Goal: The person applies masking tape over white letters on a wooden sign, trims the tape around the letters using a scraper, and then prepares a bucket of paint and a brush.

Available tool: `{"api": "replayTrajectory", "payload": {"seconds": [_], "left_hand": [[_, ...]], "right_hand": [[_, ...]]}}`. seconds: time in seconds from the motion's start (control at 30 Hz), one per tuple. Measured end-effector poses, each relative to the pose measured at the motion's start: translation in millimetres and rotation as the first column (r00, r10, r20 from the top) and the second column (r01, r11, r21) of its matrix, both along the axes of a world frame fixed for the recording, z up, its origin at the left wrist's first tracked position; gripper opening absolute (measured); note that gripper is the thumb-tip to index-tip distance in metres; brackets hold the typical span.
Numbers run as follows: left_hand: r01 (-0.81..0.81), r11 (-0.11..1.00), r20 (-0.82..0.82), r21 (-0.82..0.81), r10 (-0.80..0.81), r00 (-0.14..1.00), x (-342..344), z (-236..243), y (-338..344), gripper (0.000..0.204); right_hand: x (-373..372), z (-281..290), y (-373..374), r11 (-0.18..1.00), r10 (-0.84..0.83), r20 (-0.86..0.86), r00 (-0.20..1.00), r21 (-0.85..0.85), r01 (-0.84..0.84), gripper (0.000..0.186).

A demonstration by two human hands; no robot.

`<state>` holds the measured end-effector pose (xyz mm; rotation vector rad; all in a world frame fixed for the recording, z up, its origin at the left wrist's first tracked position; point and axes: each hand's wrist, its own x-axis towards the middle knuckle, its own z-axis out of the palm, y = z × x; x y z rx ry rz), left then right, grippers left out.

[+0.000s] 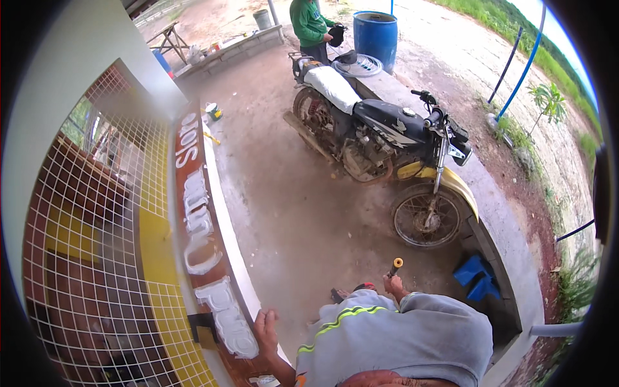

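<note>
A long brown board (222, 284) with large white raised letters runs along the wall on my left, with a white strip on its near edge. My left hand (265, 327) is at this edge beside the lowest letters, its fingers loosely bent and slightly apart, holding nothing that I can see. My right hand (394, 287), in front of my grey sleeve, is closed round a hand tool (396, 264) with a dark shaft and a yellow-orange round end. The rest of the tool is hidden. My feet show only partly below my shirt.
A motorcycle (387, 129) stands ahead to the right, near a low concrete ledge (509, 238). Blue plastic pieces (476, 277) lie by its front wheel. A small paint bucket (213, 111) is at the board's far end. Beyond are a person (309, 26) in green and a blue drum (375, 39). White mesh (97, 245) covers the left opening.
</note>
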<state>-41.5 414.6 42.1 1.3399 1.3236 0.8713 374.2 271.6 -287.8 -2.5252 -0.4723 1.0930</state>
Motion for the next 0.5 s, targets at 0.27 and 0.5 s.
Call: {"api": "replayTrajectory", "payload": {"seconds": [0.27,0.5], "left_hand": [[-0.032,0.997,0.006,-0.066,0.032,0.999,5,-4,-15,0.026],[-0.078,0.996,-0.05,-0.048,0.076,0.996,-5,-4,-28,0.027]], "right_hand": [[-15,39,8,0.995,0.096,-0.066,0.993,0.007,-0.096,0.043],[-27,48,41,0.983,0.185,-0.066,0.981,0.003,-0.185,0.048]]}}
